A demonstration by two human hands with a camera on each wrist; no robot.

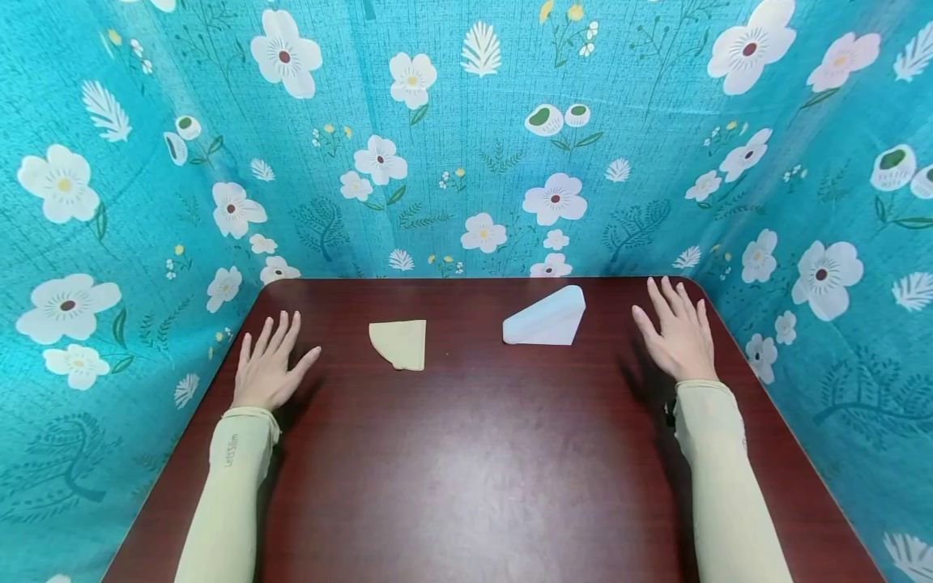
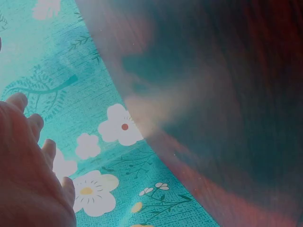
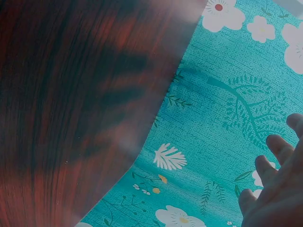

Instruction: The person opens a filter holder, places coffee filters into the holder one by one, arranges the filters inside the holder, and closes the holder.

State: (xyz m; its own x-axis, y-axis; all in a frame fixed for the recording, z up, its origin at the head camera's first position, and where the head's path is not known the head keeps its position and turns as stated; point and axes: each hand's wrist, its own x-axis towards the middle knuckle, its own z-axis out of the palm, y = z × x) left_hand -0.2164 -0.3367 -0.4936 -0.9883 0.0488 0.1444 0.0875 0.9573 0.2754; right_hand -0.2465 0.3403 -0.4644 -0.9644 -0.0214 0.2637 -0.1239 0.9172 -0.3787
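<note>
My left hand [image 1: 266, 366] is spread palm down over the left side of the table, fingers straight and nothing in them. Over the right side, my right hand [image 1: 679, 334] is spread the same way, its thumb toward the middle. A folded pale yellow cloth-like piece [image 1: 402, 342], with one curved edge and two straight ones, lies nearer the left hand. Closer to the right hand lies a folded light blue and white piece [image 1: 547, 319], wedge-shaped. Each wrist view shows only part of the left hand [image 2: 31, 175] and the right hand [image 3: 279, 182].
The dark red-brown table [image 1: 466, 461] has rounded far corners and a bright glare in its middle. Blue floral curtains [image 1: 452, 186] hang right behind its far edge and along both sides. Pale sleeves cover both forearms.
</note>
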